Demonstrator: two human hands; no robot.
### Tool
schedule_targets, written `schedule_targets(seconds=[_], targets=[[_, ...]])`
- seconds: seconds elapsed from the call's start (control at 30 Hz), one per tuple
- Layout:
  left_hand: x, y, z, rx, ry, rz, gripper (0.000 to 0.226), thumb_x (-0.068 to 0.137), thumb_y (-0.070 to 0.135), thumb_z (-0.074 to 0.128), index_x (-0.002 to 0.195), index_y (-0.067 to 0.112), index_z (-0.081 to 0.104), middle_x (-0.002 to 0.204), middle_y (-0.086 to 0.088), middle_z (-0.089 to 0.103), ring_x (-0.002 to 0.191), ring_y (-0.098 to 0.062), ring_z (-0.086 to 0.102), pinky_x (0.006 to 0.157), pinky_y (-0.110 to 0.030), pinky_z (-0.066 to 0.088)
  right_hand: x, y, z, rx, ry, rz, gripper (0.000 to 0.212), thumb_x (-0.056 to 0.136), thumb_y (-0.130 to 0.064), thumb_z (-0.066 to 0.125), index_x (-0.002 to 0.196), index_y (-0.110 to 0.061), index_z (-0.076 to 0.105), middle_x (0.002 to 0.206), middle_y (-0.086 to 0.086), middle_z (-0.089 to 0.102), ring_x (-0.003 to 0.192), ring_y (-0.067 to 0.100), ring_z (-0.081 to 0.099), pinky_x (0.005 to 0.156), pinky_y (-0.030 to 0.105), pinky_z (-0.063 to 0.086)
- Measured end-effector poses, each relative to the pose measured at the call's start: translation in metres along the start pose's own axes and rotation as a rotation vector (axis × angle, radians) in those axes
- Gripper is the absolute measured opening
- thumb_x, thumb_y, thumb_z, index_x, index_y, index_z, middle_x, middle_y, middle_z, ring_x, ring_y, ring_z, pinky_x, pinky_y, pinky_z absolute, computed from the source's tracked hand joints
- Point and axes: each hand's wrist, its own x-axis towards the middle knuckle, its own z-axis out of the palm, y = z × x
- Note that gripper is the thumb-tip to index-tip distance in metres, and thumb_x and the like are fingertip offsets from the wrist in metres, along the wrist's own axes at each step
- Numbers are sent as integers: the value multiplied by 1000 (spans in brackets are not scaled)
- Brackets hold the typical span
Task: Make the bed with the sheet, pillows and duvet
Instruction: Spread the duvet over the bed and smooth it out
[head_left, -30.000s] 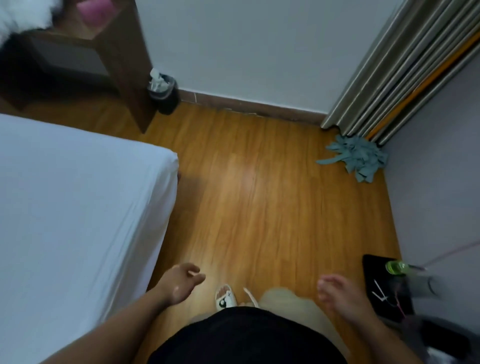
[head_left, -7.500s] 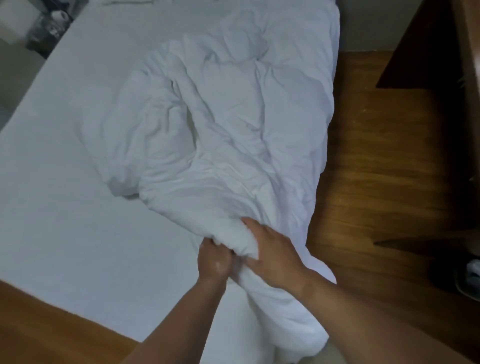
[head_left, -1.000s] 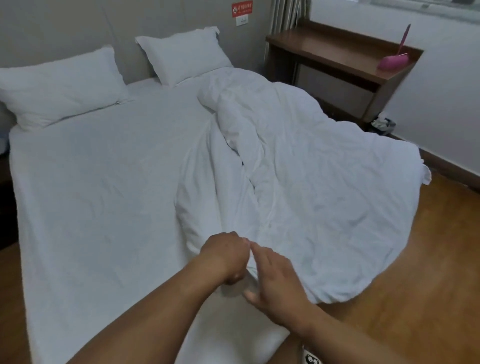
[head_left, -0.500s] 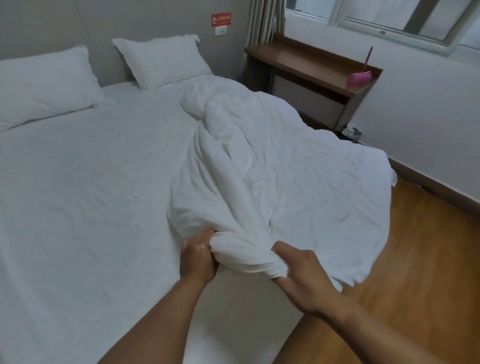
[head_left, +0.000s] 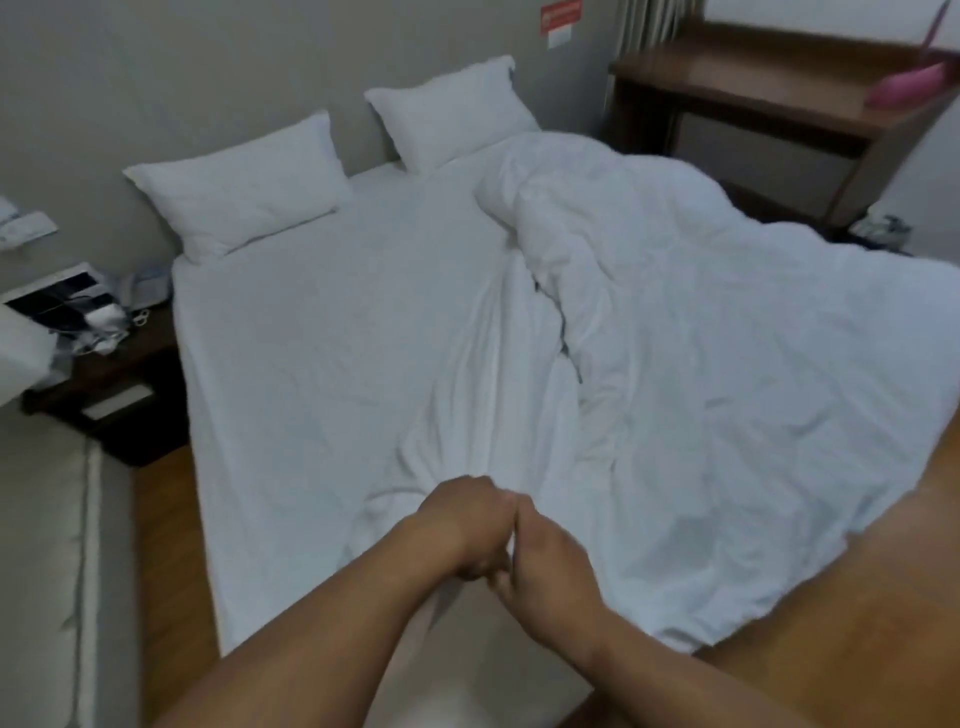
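Both hands, left (head_left: 462, 525) and right (head_left: 545, 561), now pressed together, clamped on duvet (head_left: 701, 364) edge; the bunch lifted half a second ago is pulled lower. Duvet fans ahead-right of hands; sheet (head_left: 311, 338) ahead-left bare. Spreading unfinished.

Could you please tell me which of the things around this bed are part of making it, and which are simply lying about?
Part of the job:
duvet, gripped by left hand and right hand
sheet
two pillows

Lying about:
nightstand with its clutter
desk
pink object on the desk
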Motion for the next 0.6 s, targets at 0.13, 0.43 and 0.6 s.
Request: schedule_targets(seconds=[0.13, 0.43, 0.6], targets=[[-25, 2, 45, -539, 330, -29, 25, 79, 29, 64, 102, 20, 68, 99, 1, 68, 93, -19, 62, 76, -30, 47, -2, 8, -17, -107, -78, 26, 16, 88, -40, 54, 97, -26, 52, 89, -5, 67, 78, 20, 61, 64, 32, 43], [-18, -8, 130, -784, 792, -140, 54, 74, 13, 81, 124, 11, 62, 121, 0, 64, 109, -25, 62, 91, -40, 51, -17, -26, -35, -53, -19, 84, 25, 81, -37, 52, 70, -27, 32, 65, -4, 50, 63, 21, 49, 53, 33, 35], [-24, -82, 145, -620, 630, -33, 32, 72, 1, 70, 102, 12, 69, 91, -10, 72, 82, -36, 68, 67, -34, 52, -25, -53, 0, -136, 22, 170, 36, 83, -44, 58, 68, -26, 30, 62, -4, 47, 61, 21, 47, 52, 33, 31]])
